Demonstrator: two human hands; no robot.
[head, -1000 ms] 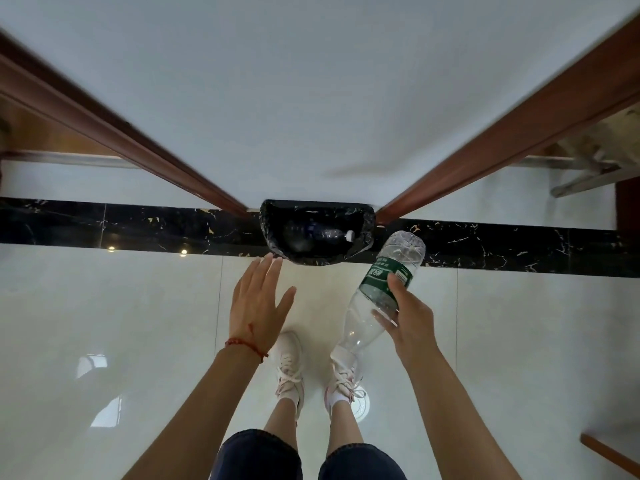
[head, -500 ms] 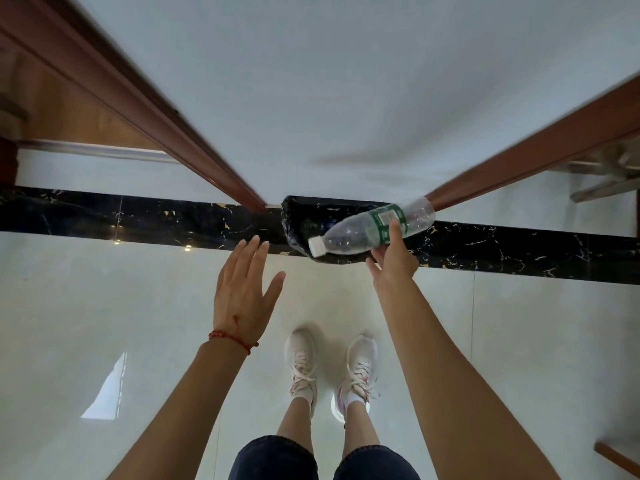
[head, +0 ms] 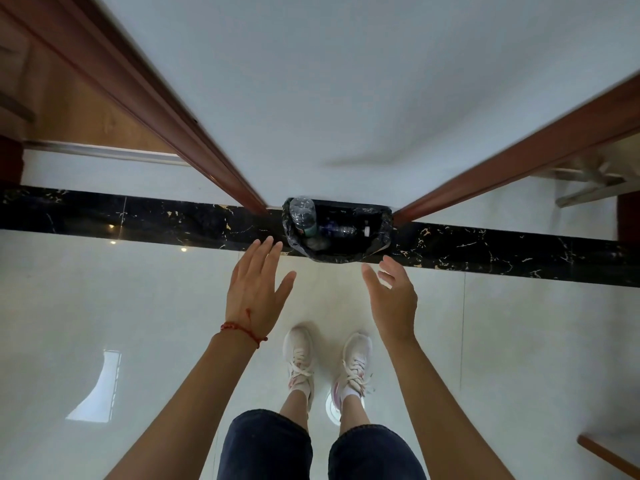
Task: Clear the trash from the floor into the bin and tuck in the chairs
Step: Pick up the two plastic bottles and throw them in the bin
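Bottle (head: 303,216): clear, green label, upright in black-lined bin (head: 377,251) | left hand (head: 254,292), right hand (head: 393,299): grip wide, empty

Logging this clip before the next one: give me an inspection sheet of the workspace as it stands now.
Surface: glossy pale floor tiles crossed by a black marble strip.
Job's things: clear bottle stands in the black-lined bin, base up at its left side; another bottle lies deeper inside.
Clutter: nothing seen on the visible floor.
Hands: left hand and right hand both open, holding nothing, short of the bin.
Cables: nothing seen.
Surroundings: white wall between brown wooden frames; no chairs clearly in view.
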